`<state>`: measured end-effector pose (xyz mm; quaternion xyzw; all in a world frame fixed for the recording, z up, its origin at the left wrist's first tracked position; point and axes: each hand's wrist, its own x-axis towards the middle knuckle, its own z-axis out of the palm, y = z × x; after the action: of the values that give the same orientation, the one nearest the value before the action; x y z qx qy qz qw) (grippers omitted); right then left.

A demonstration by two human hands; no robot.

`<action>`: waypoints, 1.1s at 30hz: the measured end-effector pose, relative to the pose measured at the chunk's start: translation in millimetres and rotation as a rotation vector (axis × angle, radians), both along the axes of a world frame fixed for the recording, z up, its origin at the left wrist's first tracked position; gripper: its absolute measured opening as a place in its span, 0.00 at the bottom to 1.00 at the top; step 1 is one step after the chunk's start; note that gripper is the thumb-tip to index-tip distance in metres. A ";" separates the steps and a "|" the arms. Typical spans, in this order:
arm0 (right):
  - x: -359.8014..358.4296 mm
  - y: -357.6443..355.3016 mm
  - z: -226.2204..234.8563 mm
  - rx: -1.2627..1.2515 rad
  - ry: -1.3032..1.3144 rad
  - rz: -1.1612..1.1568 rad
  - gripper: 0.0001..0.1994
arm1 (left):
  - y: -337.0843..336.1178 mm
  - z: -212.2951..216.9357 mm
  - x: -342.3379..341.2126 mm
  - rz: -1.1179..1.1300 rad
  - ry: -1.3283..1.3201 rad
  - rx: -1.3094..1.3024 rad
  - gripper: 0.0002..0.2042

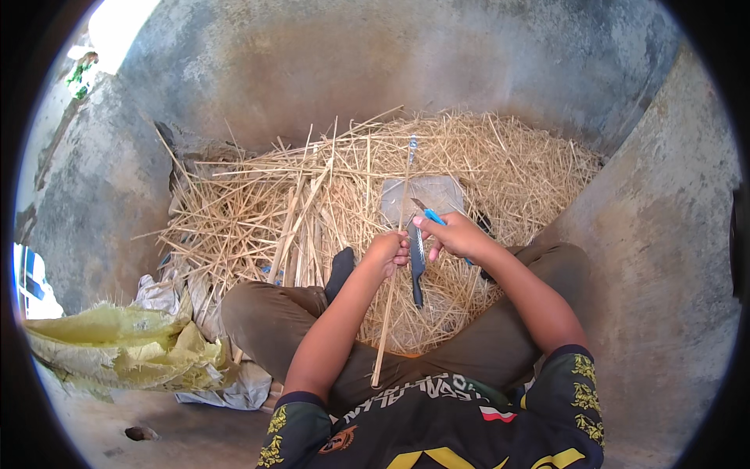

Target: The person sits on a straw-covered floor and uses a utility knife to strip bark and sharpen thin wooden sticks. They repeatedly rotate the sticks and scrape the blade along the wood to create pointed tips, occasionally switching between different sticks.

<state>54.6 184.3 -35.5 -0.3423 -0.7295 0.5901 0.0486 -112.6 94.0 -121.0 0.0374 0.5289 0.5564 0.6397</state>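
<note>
At the far left a crumpled yellow sack [125, 348] lies on the concrete floor [195, 438], with a pale sheet of plastic [226, 387] tucked under its edge. Next comes the heap of split bamboo strips [312, 187], far too many to count, spread against the grey wall [391, 62].

The person sits cross-legged in front of it. Their left hand [386, 252] is closed around one long strip [386, 313], which runs from above the fist down across the lap, its lower end resting near the knee. Just beside it, almost touching, the right hand [457, 234] is clamped on a blue-handled utility knife [430, 214], blade tip pointing up and left toward the strip. A dark sheath-like object [417, 270] hangs between the two hands; I cannot tell which hand bears it. Behind the hands a flat grey slab [422, 197] lies on the heap.

To shave this strip cleanly, I would judge it best to keep the left grip firm and close to the cut, hold the blade at a shallow angle, and push away from the fingers in short strokes, so the thin cane neither snaps nor lets the edge skid toward the thumb.

Counted: one sack, one knife, one slab, one strip in hand, two hands.
</note>
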 end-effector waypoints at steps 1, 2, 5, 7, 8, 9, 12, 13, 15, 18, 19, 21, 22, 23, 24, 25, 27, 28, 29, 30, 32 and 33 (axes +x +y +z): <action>-0.2 -1.2 2.7 -0.008 -0.013 -0.002 0.32 | 1.0 -1.4 -0.9 0.008 0.013 -0.005 0.07; 0.0 -2.7 6.9 -0.017 -0.026 -0.005 0.33 | 3.0 -2.4 -2.4 0.017 0.025 -0.009 0.07; 0.5 -9.2 15.1 0.019 -0.045 0.002 0.33 | 8.8 -9.6 -6.6 0.031 0.039 -0.003 0.06; 1.9 -10.0 13.9 0.044 -0.048 0.012 0.33 | 12.2 -10.7 -7.2 0.038 0.030 0.002 0.05; 2.7 -9.5 12.5 0.048 -0.049 0.019 0.33 | 13.6 -11.3 -7.4 0.042 0.021 0.002 0.05; 3.7 -8.7 10.6 0.051 -0.049 0.023 0.33 | 14.7 -9.7 -7.0 0.045 0.012 0.001 0.05; 5.5 -4.9 2.7 0.072 -0.018 0.024 0.33 | 15.9 -5.6 -5.8 0.040 0.016 -0.017 0.04; 5.8 -4.8 2.5 0.072 -0.015 0.026 0.32 | 15.5 -4.4 -5.4 0.037 0.022 -0.016 0.04; 6.4 -6.0 4.9 0.070 -0.009 0.029 0.32 | 14.4 -4.3 -5.6 0.032 0.033 -0.013 0.04; 6.5 -7.8 4.8 0.052 0.021 0.017 0.31 | 15.8 -8.9 -11.3 0.003 0.027 -0.015 0.08; 6.9 -7.9 5.8 0.052 0.012 0.015 0.30 | 16.9 -8.4 -9.8 0.012 0.030 -0.016 0.05; 7.1 -8.6 8.6 0.052 -0.005 0.012 0.30 | 18.5 -7.1 -7.0 0.029 0.039 -0.018 0.03; 7.1 -8.2 8.1 0.055 0.001 0.013 0.30 | 19.0 -8.3 -7.4 0.012 0.040 0.000 0.02; 7.5 -7.6 7.2 0.058 0.006 0.014 0.30 | 19.3 -9.0 -7.8 -0.005 0.042 0.018 0.02; 7.7 -7.2 6.5 0.061 0.013 0.013 0.30 | 19.5 -8.6 -8.0 -0.024 0.045 0.036 0.01; 7.7 -7.3 6.5 0.059 0.011 0.011 0.30 | 19.8 -8.2 -8.1 -0.025 0.048 0.026 0.01; 8.5 -7.7 7.1 0.058 0.006 0.007 0.29 | 20.7 -6.8 -7.9 -0.026 0.053 0.009 0.01; 8.8 -6.6 5.1 0.050 0.023 0.002 0.28 | 22.1 -5.4 -8.8 -0.058 0.060 0.020 0.01; 8.9 -4.5 1.0 0.042 0.040 -0.003 0.27 | 24.2 -3.4 -10.9 -0.090 0.067 0.031 0.01; 7.7 -4.5 4.5 0.037 0.056 -0.004 0.27 | 26.2 -2.8 -14.1 -0.117 0.074 0.044 0.01; 12.0 -4.1 16.6 0.053 0.031 -0.028 0.26 | 28.3 -2.5 -20.2 -0.160 0.091 0.045 0.03; 13.3 -5.4 24.4 0.059 0.021 -0.041 0.26 | 28.7 -3.4 -22.9 -0.183 0.103 0.043 0.05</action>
<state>67.9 178.9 -11.0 -0.3494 -0.7387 0.5710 0.0786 -135.5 122.7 -124.4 0.1277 0.5433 0.5043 0.6590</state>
